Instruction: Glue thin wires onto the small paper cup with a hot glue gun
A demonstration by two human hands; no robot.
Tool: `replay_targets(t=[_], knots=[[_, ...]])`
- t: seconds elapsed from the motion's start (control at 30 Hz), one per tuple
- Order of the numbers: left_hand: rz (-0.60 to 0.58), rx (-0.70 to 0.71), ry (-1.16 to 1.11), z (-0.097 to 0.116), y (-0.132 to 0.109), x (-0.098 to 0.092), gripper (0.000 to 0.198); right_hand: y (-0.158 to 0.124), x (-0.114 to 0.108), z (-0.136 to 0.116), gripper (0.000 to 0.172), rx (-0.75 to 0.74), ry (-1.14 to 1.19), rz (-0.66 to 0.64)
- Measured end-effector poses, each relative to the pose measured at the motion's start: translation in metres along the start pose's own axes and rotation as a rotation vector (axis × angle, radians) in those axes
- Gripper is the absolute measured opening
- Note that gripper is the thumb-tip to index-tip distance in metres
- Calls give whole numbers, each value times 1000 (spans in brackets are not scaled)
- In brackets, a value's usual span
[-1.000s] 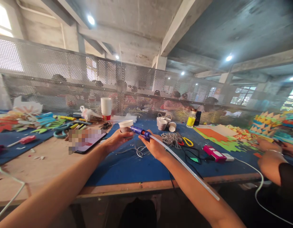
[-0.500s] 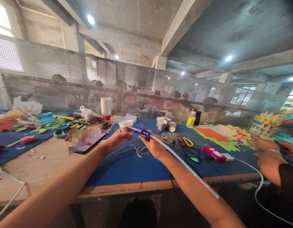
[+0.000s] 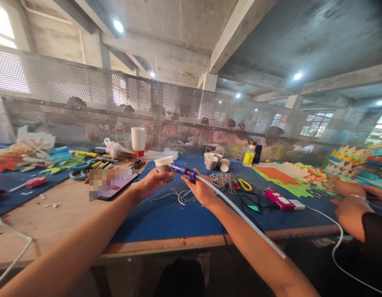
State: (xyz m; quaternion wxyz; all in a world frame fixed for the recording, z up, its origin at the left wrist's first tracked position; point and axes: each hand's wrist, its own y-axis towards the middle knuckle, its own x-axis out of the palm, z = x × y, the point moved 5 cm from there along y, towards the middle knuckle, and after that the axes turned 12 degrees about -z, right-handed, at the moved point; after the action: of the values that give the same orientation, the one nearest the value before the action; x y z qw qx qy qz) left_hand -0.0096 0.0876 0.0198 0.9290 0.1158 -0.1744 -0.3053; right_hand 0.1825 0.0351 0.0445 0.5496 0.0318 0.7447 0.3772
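Note:
My left hand point(image 3: 152, 181) is wrapped round a small paper cup point(image 3: 164, 163) held just above the blue mat. My right hand point(image 3: 201, 190) grips a blue glue gun point(image 3: 182, 170), its nozzle touching the cup's right side. A long white glue stick point(image 3: 240, 214) trails back from the gun along my right forearm. A loose loop of grey string point(image 3: 180, 196) lies on the mat between my hands.
A phone point(image 3: 112, 183) lies left of my hand. A stack of white cups point(image 3: 138, 140), small cups point(image 3: 214, 161), a yellow bottle point(image 3: 249, 156), yellow-handled scissors point(image 3: 243, 184), a pink device point(image 3: 279, 199) and coloured paper cut-outs point(image 3: 290, 177) crowd the table. Another person's arms point(image 3: 353, 206) work at right.
My hands, the cup and the glue gun have stayed in place. The other person's hands at the right have shifted slightly.

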Motion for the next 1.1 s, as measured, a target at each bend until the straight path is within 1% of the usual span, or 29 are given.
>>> replay_targets(t=[0.07, 0.33, 0.7, 0.93, 1.1], knots=[[6, 5, 2, 0, 0, -1, 40, 0, 0, 1, 39, 5, -4, 3], [-18, 6, 10, 2, 0, 3, 39, 1, 2, 4, 37, 3, 24, 7], [-49, 11, 24, -1, 1, -3, 36, 1, 3, 7, 37, -1, 51, 24], [-12, 9, 26, 4, -2, 3, 37, 1, 3, 8, 35, 0, 55, 35], [-29, -2, -13, 4, -2, 2, 37, 1, 2, 8, 35, 16, 34, 29]])
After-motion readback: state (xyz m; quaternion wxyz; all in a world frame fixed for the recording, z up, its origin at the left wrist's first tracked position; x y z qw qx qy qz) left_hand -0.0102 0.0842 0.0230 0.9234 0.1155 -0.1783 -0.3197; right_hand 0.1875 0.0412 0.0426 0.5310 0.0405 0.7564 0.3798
